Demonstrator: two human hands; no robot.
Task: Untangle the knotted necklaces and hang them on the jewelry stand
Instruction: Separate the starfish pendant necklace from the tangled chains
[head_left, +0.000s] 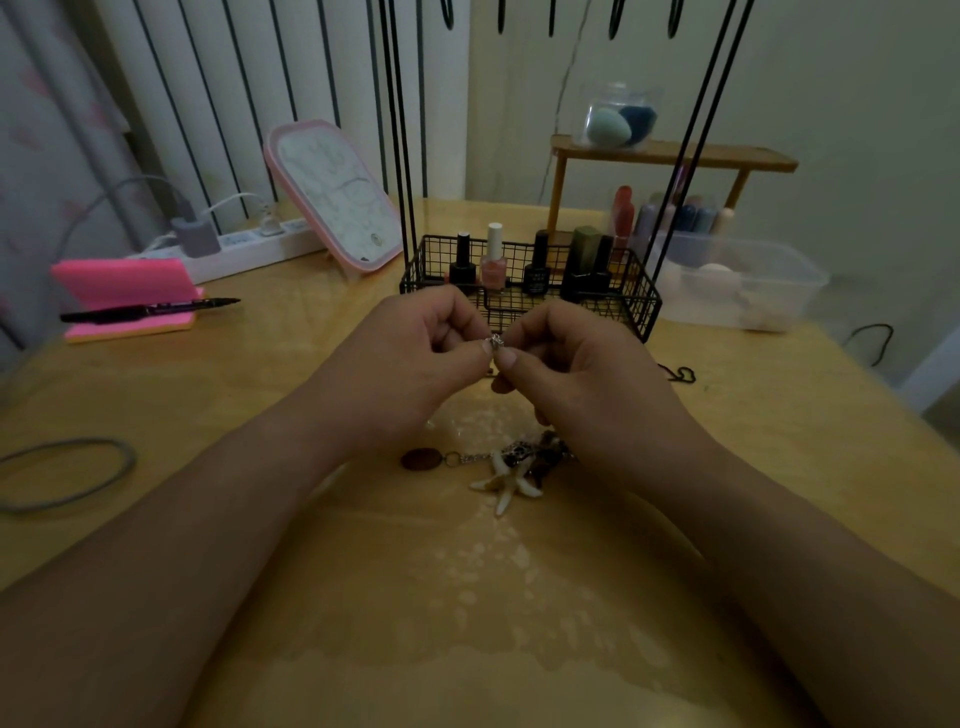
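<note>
My left hand (415, 358) and my right hand (571, 364) meet above the table's middle, both pinching a small silver knot of necklace chain (496, 342) between thumbs and fingertips. Below them on the wooden table lies a heap of necklaces (519, 462): a brown oval pendant on a silver chain, a dark ornate pendant and white tooth-shaped pieces. A thin black cord (680, 374) lies right of my right hand. The black wire jewelry stand (644, 306) rises just behind my hands, its basket base holding nail polish bottles and its hooks at the top edge.
A pink-framed mirror (332, 197) leans at the back left beside a power strip (249, 249). A pink notepad with a black pen (150, 310) lies at left, a grey loop (67, 473) near the left edge. A wooden shelf (670, 156) and clear box (737, 280) stand at right.
</note>
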